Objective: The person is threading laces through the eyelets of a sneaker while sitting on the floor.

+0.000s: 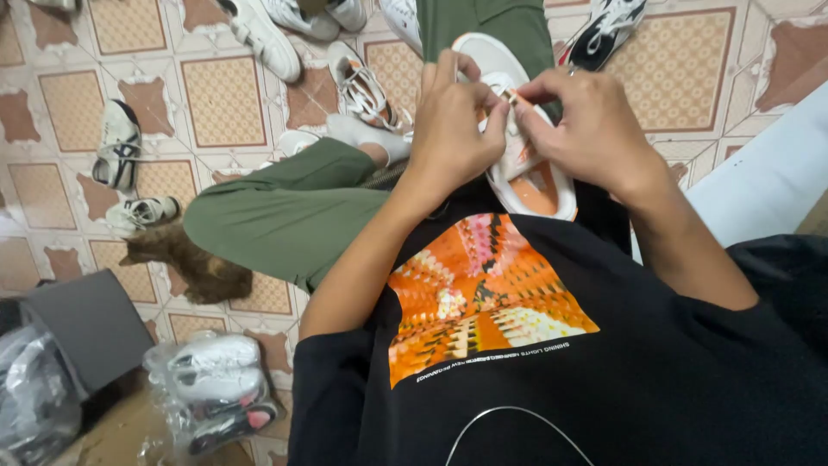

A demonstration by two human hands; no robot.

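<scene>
White-and-orange sneaker [528, 177] rests on the lap, long axis running away from the body. Left hand [450, 129] and right hand [586, 129] meet above it, fingers pinched on the lace [515, 97]. Loose shoes [116, 142] lie on the tiled floor [224, 99].

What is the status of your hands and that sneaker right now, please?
Left hand and right hand pinching lace on white-and-orange sneaker in lap. Cat beside left knee, not interfering.

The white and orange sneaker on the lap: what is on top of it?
Both hands, left and right, rest on the sneaker, pinching its white lace. They cover the eyelets and tongue.
</scene>
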